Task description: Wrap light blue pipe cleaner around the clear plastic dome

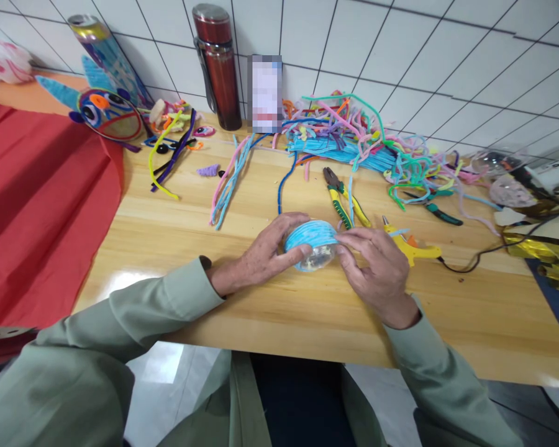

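Note:
Near the front of the wooden table, a clear rounded plastic piece [320,258] has light blue pipe cleaner [311,236] wound round its upper part. My left hand [277,248] wraps the left side of it, thumb across the front and fingers behind. At its right side my right hand [375,264] pinches with thumb and forefinger where the blue winding ends; the strand between the fingertips is mostly hidden. Just behind lie pliers [340,192] with yellow and green handles. To the right of my right hand is a yellow hot glue gun [417,249] with a black cord.
Along the wall lies a heap of coloured pipe cleaners [345,139]. A red thermos [218,68], a phone [265,93] and a can [107,53] stand at the back. Red fabric [46,211] covers the left side, near a blue-eared craft figure [105,112]. Green-handled cutters [440,211] lie right.

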`<act>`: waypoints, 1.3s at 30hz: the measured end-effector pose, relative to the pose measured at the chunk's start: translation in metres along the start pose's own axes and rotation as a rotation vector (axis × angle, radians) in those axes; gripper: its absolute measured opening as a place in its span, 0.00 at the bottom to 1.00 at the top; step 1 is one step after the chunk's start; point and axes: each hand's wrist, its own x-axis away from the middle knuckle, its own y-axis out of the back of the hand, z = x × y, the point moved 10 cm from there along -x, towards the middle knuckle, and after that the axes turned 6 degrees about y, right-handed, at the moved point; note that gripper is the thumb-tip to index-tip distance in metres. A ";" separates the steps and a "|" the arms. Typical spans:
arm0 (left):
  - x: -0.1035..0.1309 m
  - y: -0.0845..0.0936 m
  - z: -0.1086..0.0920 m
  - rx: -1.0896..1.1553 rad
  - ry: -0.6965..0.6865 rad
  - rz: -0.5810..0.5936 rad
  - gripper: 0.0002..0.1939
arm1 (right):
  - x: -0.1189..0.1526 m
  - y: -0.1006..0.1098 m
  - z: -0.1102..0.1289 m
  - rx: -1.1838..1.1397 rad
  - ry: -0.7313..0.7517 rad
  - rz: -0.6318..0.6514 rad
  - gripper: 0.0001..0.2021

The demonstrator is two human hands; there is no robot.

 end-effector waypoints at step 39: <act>0.000 0.001 0.003 0.035 0.017 -0.004 0.27 | 0.011 -0.035 0.026 -0.093 -0.029 0.113 0.35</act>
